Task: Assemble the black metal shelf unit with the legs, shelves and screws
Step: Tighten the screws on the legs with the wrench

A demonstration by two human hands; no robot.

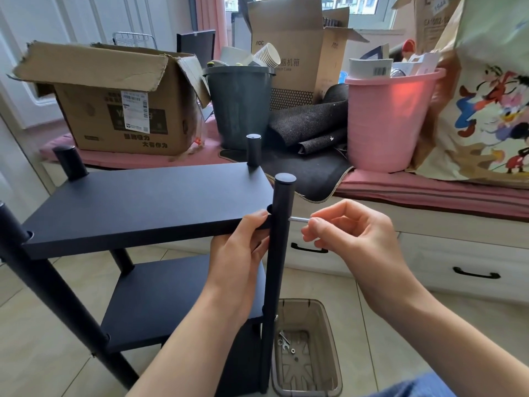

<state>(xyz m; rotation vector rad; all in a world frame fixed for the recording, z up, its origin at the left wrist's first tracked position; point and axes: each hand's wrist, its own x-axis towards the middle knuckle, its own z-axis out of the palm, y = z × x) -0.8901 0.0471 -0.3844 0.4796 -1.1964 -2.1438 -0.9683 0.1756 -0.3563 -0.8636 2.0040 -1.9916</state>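
Nearly done: top shelf [143, 207] gripped by left hand [243, 247], right hand [346, 230] fingers pinching screw [299, 220] into leg [279, 253]

A beige tiled floor [372, 333] lies beneath both hands. On it, below the left hand [243, 247], stands a black metal shelf unit [148, 207] on round legs. Just below the right hand [346, 233], beside the unit's near leg, a translucent plastic bin [329, 353] sits holding small screws and nuts [287, 343].
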